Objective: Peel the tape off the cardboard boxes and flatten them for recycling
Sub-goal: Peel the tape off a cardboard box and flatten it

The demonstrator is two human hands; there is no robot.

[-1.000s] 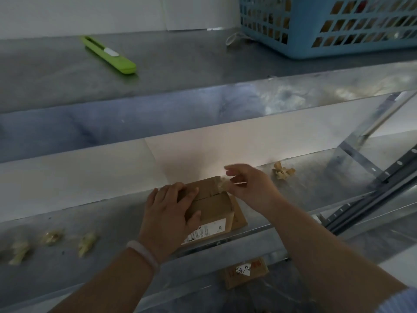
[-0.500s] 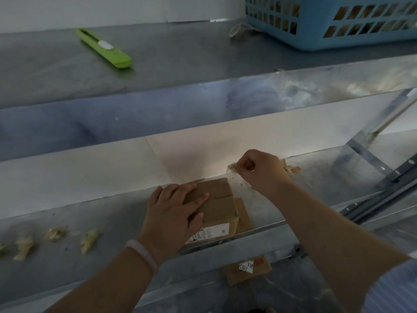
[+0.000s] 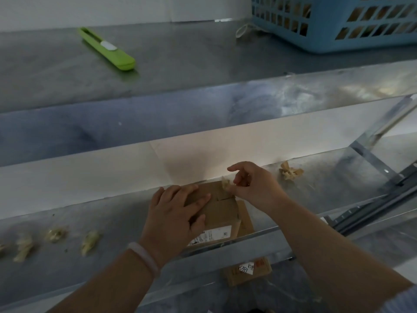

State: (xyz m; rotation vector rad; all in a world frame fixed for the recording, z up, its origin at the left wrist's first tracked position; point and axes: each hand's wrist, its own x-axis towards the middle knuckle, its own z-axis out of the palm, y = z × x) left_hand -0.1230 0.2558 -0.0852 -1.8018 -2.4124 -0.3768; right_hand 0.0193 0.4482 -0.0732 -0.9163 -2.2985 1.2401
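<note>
Pressing flat-fingered on the box, the left hand pins it at the shelf front edge. The right hand, raised 0.5 s ago, is back at the far corner pinching balled tape: that strip seems off, flattening remains.

A smooth, pale bangle circles the wrist of the left hand, lower left of centre. Both forearms are bare. A light blue sleeve edge shows at the lower right corner.
</note>
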